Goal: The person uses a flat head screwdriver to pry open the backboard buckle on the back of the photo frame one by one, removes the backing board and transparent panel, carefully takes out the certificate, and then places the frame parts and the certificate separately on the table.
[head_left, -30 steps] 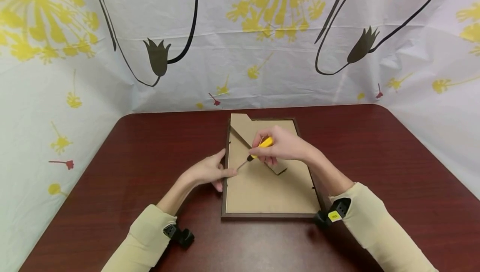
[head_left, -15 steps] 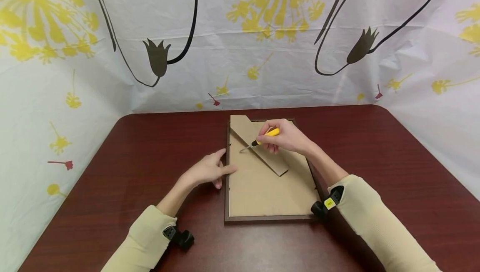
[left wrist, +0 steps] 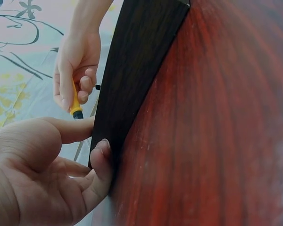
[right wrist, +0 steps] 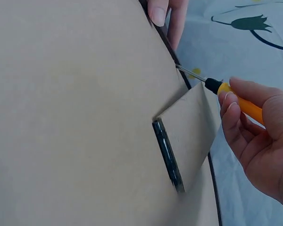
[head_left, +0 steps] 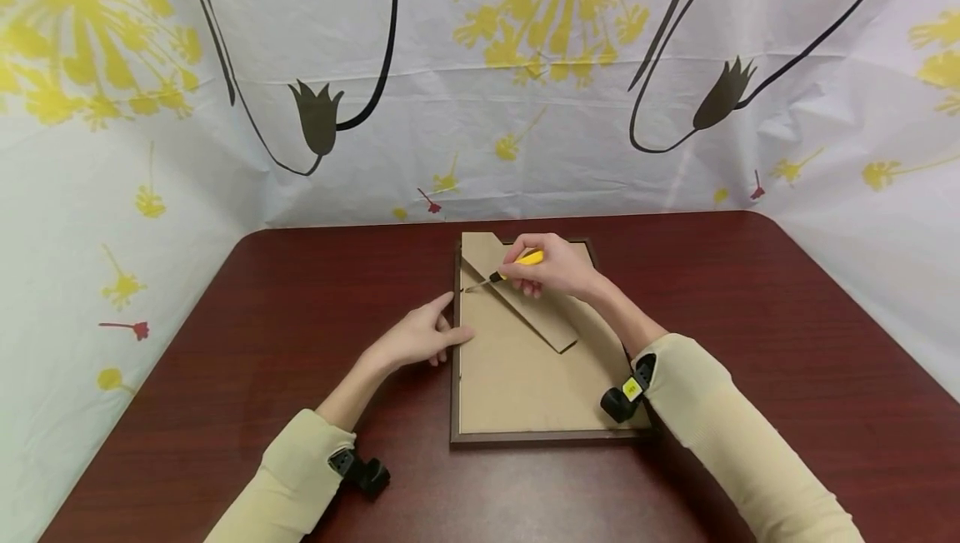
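Note:
A picture frame [head_left: 551, 438] lies face down on the table, its brown backing board [head_left: 517, 397] upward. A cardboard easel stand [head_left: 542, 316] runs slantwise across the board. My right hand [head_left: 555, 264] holds a screwdriver [right wrist: 249, 109] by its yellow handle. In the right wrist view, the tip meets the frame's inner edge at a small dark tab [right wrist: 177, 66]. My left hand [head_left: 411, 336] grips the frame's left side, thumb over the back and fingers against the dark outer side [left wrist: 132, 70]. The right hand's fingers partly hide the handle.
The dark red table [head_left: 337, 268] extends around the frame on all sides. Behind it hangs a white patterned sheet [head_left: 420, 135], which also lines both sides. Each wrist carries a black camera [head_left: 367, 476].
The right hand has moved the screwdriver up along the frame's left side, from near the left thumb to the higher tab. The left hand stays nearly in place; the frame shifted slightly.

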Motion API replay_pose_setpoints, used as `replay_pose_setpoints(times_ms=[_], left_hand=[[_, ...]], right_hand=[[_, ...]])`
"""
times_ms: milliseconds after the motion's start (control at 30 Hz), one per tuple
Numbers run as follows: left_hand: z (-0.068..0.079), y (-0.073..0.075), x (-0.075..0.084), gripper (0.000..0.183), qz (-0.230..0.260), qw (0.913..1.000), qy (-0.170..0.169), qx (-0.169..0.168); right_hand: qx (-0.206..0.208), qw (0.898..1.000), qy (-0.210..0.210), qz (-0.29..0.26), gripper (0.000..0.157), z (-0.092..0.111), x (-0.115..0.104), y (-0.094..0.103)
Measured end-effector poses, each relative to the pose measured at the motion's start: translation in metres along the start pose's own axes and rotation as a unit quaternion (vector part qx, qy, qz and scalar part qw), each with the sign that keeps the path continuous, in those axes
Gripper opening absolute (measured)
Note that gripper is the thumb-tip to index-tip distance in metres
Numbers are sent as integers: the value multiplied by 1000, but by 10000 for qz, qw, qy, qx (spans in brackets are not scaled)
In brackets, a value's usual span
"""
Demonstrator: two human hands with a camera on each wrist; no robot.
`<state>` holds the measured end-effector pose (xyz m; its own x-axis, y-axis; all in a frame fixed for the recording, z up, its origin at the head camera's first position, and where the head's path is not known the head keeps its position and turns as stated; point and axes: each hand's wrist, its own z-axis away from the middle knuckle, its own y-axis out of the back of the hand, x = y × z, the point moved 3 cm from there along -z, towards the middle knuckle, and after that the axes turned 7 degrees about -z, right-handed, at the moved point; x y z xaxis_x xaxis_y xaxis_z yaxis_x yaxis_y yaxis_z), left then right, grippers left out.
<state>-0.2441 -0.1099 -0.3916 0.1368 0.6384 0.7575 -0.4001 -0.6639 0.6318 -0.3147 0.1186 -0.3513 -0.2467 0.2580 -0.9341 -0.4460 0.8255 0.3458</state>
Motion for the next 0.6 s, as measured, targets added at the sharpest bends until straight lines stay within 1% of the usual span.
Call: replay_pose_setpoints(times_ms=[133,300,467,600], left_hand=[[1,0,0,86,27,9999,36,-132],[2,1,1,86,33,9997,52,-244],[1,1,-1,86,39,9994,128,-330],[1,1,-1,85,106,9992,104,-362]], right_hand=[[-56,10000,8,-23,14,-5,0,-2],[-104,9999,-77,18,13,-10,-2,-3],[-266,9995,-157,120,12,-15,-6,-2],[-386,9989,-163,213,12,-20,-11,-2]])
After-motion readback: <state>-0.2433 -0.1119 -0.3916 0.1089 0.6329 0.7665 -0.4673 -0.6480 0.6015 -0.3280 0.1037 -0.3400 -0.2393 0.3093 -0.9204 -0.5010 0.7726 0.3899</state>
